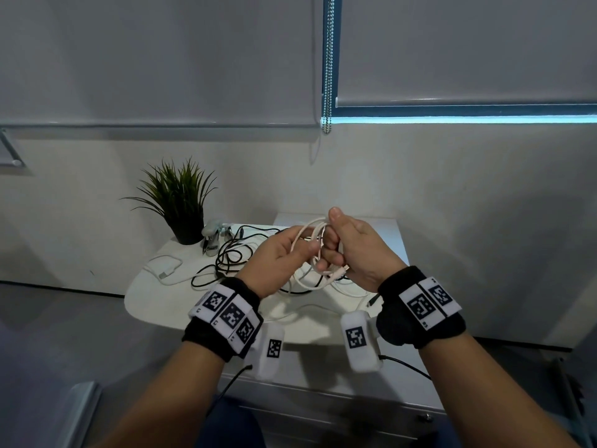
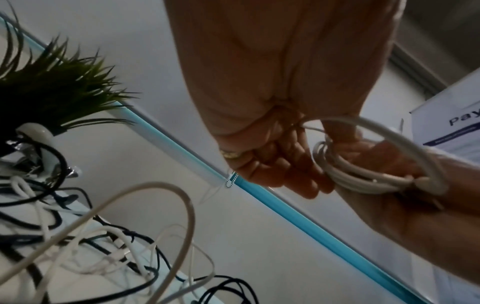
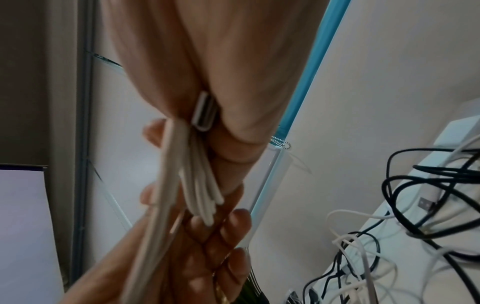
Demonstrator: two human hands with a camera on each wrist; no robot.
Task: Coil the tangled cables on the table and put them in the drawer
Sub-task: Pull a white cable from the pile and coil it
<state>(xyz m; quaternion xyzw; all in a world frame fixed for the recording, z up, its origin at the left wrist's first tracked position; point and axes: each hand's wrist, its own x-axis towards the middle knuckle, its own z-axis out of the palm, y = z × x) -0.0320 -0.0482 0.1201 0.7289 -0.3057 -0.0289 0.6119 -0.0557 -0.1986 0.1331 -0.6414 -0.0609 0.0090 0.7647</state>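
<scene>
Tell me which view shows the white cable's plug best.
Right wrist: the plug sits close and sharp, wedged in the right hand. The head view shows it small below that hand. In the left wrist view I cannot pick it out of the coil.

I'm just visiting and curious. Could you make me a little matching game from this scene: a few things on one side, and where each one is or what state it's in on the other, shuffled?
Things:
1. white cable
2. black cables
3. potted plant
4. stapler

Places or states:
A. standing at the table's far left corner
B. lying beside the plant's pot
C. wound in loops, held in both hands
D. lying in a loose tangle on the table

Pairs: 1-C, 2-D, 3-A, 4-B
</scene>
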